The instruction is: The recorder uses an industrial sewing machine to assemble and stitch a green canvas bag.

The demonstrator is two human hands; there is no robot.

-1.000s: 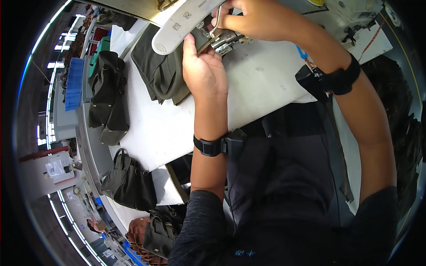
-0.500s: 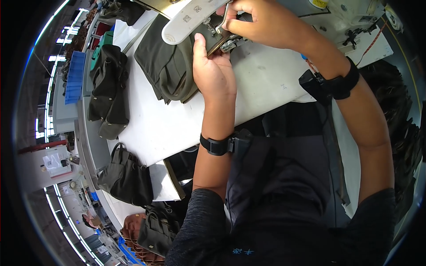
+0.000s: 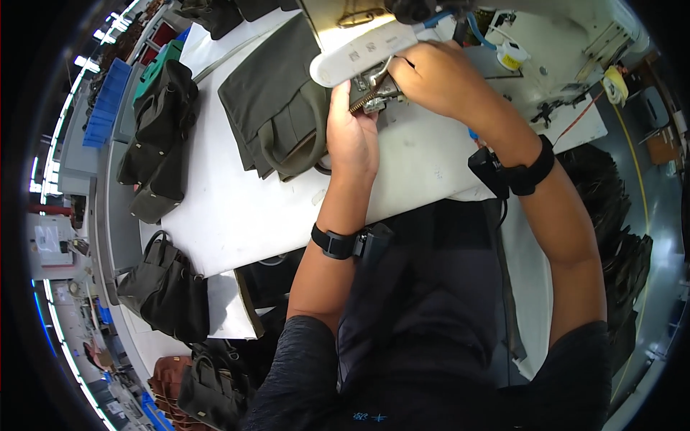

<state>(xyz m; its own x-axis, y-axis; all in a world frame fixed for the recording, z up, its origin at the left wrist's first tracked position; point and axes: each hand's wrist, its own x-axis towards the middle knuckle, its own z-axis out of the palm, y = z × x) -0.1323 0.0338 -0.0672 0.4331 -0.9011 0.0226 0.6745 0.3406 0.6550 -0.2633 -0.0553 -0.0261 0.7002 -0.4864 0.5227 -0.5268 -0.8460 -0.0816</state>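
Note:
A dark green fabric bag point(image 3: 269, 100) with looped handles lies on the white worktable, partly under the rounded white arm point(image 3: 366, 54) of a sewing machine. My left hand point(image 3: 352, 140) grips the bag's edge by a brass-toothed zipper point(image 3: 366, 97), thumb up and the other fingers mostly hidden beneath. To its right, my right hand point(image 3: 435, 75) is closed, its thumb and fingers pinched at a curved metal lever point(image 3: 387, 68) by the machine's metal parts. Exactly how the fingertips meet the lever is partly hidden.
Dark green bags point(image 3: 162, 136) line the left side of the white table point(image 3: 230, 223), another bag point(image 3: 169, 287) nearer me. Brown bags point(image 3: 169, 381) sit lower left. A blue bin point(image 3: 111, 108) stands beyond. A small yellow-labelled bottle point(image 3: 512, 54) is at upper right. Dark pieces point(image 3: 611, 208) are piled right.
The whole view has shifted, showing more of the machine and the bag. Both hands stay at the same spot by the zipper and lever, the right hand's fingers now more curled.

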